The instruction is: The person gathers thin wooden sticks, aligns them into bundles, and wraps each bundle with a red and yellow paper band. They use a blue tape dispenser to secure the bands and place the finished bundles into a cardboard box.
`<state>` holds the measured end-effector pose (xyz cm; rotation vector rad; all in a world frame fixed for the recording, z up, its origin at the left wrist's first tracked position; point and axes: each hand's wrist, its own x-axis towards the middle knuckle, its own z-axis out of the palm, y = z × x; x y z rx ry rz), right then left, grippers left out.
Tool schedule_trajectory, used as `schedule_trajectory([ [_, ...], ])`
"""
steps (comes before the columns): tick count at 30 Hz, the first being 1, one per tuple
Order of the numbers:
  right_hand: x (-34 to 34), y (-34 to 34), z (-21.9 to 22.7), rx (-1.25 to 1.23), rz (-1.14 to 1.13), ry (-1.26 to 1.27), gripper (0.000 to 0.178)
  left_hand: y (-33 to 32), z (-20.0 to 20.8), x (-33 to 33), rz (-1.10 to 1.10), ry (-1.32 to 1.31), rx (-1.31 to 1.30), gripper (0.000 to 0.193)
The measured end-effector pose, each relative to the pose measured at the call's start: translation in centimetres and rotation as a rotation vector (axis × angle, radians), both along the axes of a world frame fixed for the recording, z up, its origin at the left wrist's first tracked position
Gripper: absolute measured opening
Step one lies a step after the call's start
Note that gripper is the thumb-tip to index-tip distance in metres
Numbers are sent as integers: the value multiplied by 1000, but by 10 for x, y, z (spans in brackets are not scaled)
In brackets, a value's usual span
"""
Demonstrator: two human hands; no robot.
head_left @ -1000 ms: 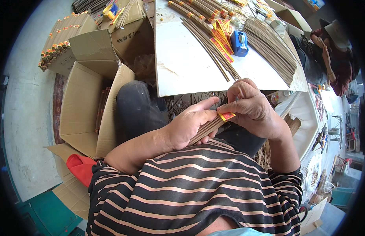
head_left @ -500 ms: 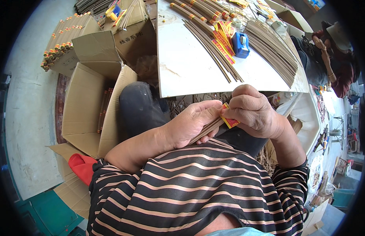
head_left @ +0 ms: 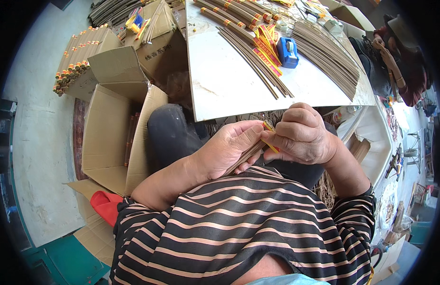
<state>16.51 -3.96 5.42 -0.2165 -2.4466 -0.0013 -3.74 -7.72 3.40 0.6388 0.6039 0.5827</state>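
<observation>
The left hand [head_left: 224, 149] is curled around a bundle of brown incense sticks [head_left: 244, 158], which slants across its palm. At the bundle's upper end, the right hand [head_left: 303, 133] pinches a red and yellow paper label [head_left: 268, 126] between thumb and fingers. The label appears to be only partly wrapped, its fastening seemingly unfinished; its far side is hidden.

Just beyond the fingers begins the white surface [head_left: 210, 90], with a few loose sticks [head_left: 251, 59] near its edge. Farther out are spare labels [head_left: 267, 50] touching a blue tape dispenser [head_left: 288, 53]; to the right of these spreads a broad layer of unbanded sticks [head_left: 324, 59], apparently yet to be bundled. Farthest across the surface lie banded bundles [head_left: 227, 16], seemingly done.

Left of the fingers, an open cardboard box [head_left: 103, 128] holds a few dark bundles [head_left: 131, 140]; well beyond it rises a large stack of banded bundles [head_left: 82, 57].
</observation>
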Motion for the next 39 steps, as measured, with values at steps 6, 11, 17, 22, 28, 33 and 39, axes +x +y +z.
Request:
schedule_trajectory([
  [6, 5, -32, 1, -648, -251, 384, 31, -4, 0, -3, 111, 159, 156, 45],
  [11, -19, -40, -10, -1580, -432, 426, 43, -7, 3, 0, 176, 311, 295, 45],
  [17, -30, -42, -27, -1585, -345, 550, 25, -7, 2, 0, 155, 291, 337, 39],
  [22, -26, -38, -37, -1585, -219, 584, 23, -6, 5, 0, 155, 239, 260, 38],
  [28, -24, -31, -44, -1395, -131, 552, 20, -3, 9, -4, 110, 156, 178, 40],
  [33, -21, -26, -44, -1356, -87, 558, 19, 0, 2, -7, 71, 113, 113, 36],
  [39, -18, -26, -45, -1394, -85, 565, 19, 3, -2, -7, 19, 59, 107, 39],
])
